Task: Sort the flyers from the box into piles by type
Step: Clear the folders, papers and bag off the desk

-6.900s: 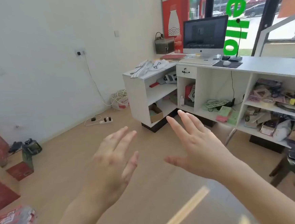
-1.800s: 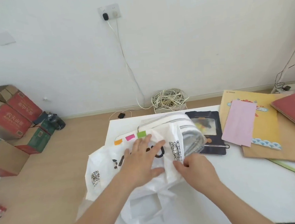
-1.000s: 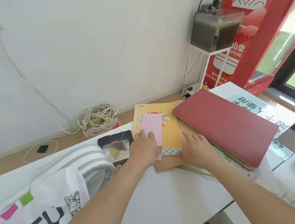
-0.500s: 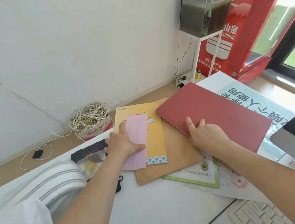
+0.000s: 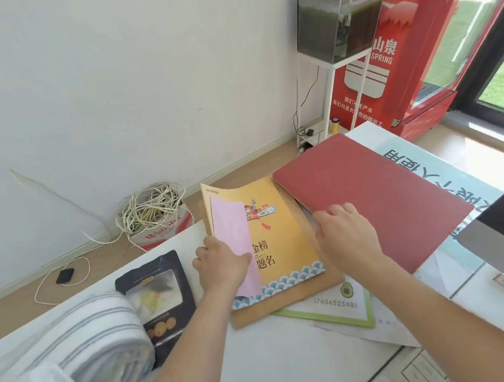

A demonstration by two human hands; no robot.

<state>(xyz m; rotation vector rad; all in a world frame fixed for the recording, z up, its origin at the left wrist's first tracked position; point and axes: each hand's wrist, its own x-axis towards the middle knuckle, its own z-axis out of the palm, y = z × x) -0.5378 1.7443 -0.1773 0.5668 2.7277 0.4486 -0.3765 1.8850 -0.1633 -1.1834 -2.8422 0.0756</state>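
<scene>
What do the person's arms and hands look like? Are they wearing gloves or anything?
No gloves. The left hand and right hand are bare. The left forearm and right forearm are bare too, right down to the picture's edge, so no sleeves show. I see no watch, bracelet or ring, though some fingers are hidden.

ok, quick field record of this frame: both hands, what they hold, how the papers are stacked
left hand: grips pink sheet with the left edge of yellow flyer, thumb on top
yellow flyer: left edge raised, the rest lying on brown board
right hand: fingers at the near edge of red folder; grip unclear
stack: brown board over green-bordered flyer, on white table
left of stack: black pouch, striped bundle
</scene>
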